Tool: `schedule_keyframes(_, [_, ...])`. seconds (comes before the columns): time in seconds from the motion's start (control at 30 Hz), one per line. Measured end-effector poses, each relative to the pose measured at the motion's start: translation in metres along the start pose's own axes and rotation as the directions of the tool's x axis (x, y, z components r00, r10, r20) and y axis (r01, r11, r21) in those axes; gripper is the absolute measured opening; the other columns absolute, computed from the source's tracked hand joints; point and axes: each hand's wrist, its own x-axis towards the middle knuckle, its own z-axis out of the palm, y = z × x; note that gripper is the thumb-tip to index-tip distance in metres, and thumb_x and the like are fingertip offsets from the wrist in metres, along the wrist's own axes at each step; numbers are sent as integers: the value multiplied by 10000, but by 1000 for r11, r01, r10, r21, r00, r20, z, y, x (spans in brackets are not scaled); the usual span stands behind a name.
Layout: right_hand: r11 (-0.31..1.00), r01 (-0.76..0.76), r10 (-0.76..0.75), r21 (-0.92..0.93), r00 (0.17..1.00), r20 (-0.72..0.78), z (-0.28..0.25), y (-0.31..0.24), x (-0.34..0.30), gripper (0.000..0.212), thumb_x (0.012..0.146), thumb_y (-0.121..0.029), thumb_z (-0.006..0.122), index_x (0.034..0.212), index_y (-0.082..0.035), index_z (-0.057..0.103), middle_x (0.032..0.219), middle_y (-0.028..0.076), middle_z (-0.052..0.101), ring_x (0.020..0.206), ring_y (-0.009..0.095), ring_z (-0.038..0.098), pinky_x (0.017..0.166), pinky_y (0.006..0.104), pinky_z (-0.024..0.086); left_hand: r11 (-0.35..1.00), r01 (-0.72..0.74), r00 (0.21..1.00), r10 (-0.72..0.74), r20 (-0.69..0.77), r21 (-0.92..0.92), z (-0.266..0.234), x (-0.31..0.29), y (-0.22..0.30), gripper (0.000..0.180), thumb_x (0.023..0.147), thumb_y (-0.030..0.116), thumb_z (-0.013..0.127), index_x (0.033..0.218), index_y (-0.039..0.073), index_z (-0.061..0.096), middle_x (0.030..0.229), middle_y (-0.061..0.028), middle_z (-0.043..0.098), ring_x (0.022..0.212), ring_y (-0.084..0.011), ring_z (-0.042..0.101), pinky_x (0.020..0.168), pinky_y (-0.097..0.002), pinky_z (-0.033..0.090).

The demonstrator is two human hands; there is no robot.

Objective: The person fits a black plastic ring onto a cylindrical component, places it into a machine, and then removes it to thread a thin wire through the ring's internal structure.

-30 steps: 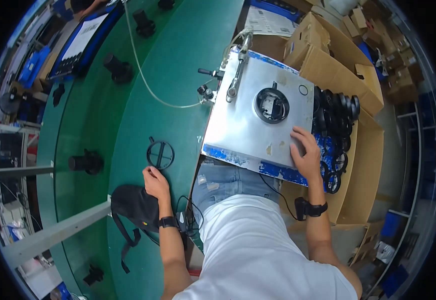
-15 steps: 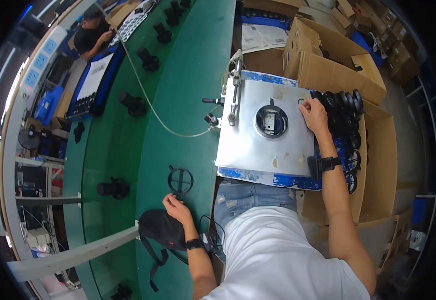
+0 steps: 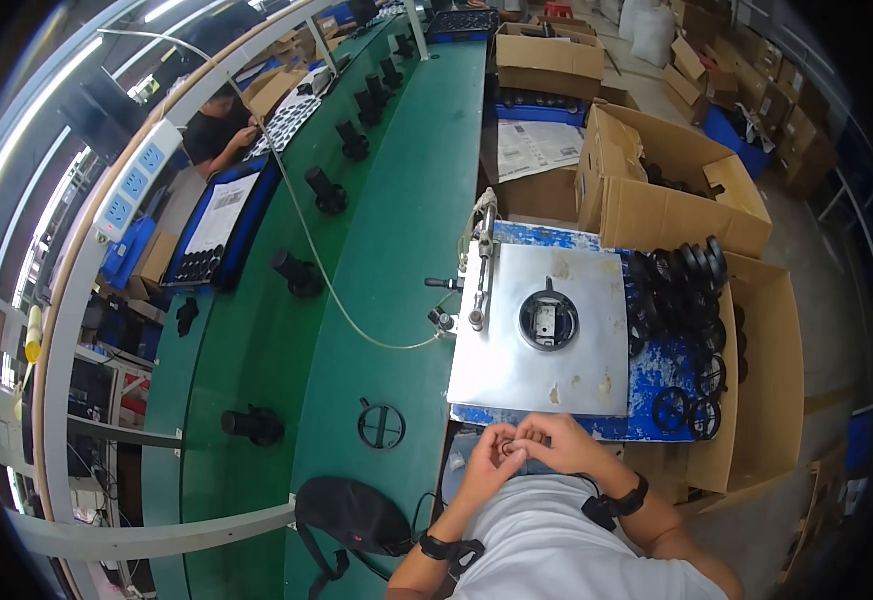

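My left hand (image 3: 492, 466) and my right hand (image 3: 563, 446) meet in front of my waist, just off the near edge of a metal plate (image 3: 497, 375). The fingers of both are closed in a pinch around something small that I cannot make out. On the plate sits a black ring-shaped part (image 3: 549, 320) with a short handle pointing away from me, around a recess with a metal piece in it. A black ring with a cross inside (image 3: 381, 426) lies on the green bench, left of my hands.
Black rings are heaped (image 3: 682, 285) on the blue worktop right of the plate, beside open cardboard boxes (image 3: 767, 370). An air cylinder (image 3: 484, 270) with a hose stands at the plate's left edge. A black bag (image 3: 352, 512) lies on the bench. Another person (image 3: 219, 135) sits far left.
My right hand has come back from the plate's right edge, and my left hand has moved right from the bench; they now meet. The whole view has tilted upward.
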Motion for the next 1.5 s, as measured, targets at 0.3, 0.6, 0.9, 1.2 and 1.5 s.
schedule_keyframes(0.3, [847, -96, 30, 524, 991, 134, 10, 31, 2, 178, 923, -91, 630, 1076, -26, 568, 874, 32, 638, 789, 81, 593, 693, 214, 455, 987, -41, 997, 50, -55, 156, -21, -9, -15, 128, 880, 14, 653, 990, 5, 589, 896, -40, 663, 781, -94, 626, 674, -221, 493])
schedule_keyframes(0.6, [838, -360, 275, 411, 928, 252, 20, 21, -5, 221, 947, -171, 613, 1124, -47, 567, 673, -51, 491, 608, 35, 399, 537, 209, 314, 434, -165, 807, 576, -132, 885, -31, 5, 27, 160, 749, 3, 652, 902, 43, 624, 798, -75, 636, 651, -184, 637, 585, -288, 502])
schedule_keyframes(0.9, [991, -130, 114, 24, 933, 342, 5, -6, -6, 173, 930, -193, 641, 948, -22, 625, 703, -47, 536, 625, 30, 426, 569, 214, 371, 240, -156, 740, 671, -48, 958, -44, 14, 66, 180, 721, 87, 755, 851, 61, 633, 800, -62, 644, 586, -175, 619, 523, -288, 484])
schedule_keyframes(1.2, [953, 53, -84, 297, 992, 92, 9, 6, -3, 152, 959, -157, 602, 954, -6, 617, 1223, 87, 558, 961, 115, 530, 799, 253, 463, 269, -145, 745, 663, -74, 952, -48, 21, 64, 213, 696, 101, 790, 831, 61, 631, 778, -60, 632, 581, -174, 610, 528, -288, 482])
schedule_keyframes(1.5, [886, -116, 72, 449, 991, 115, -7, -16, 2, 328, 988, -269, 450, 981, 29, 588, 1119, 109, 588, 883, 145, 552, 752, 261, 438, 222, -190, 706, 707, -24, 956, -49, 49, 87, 231, 704, 228, 800, 800, 101, 632, 777, -24, 626, 614, -215, 616, 541, -320, 476])
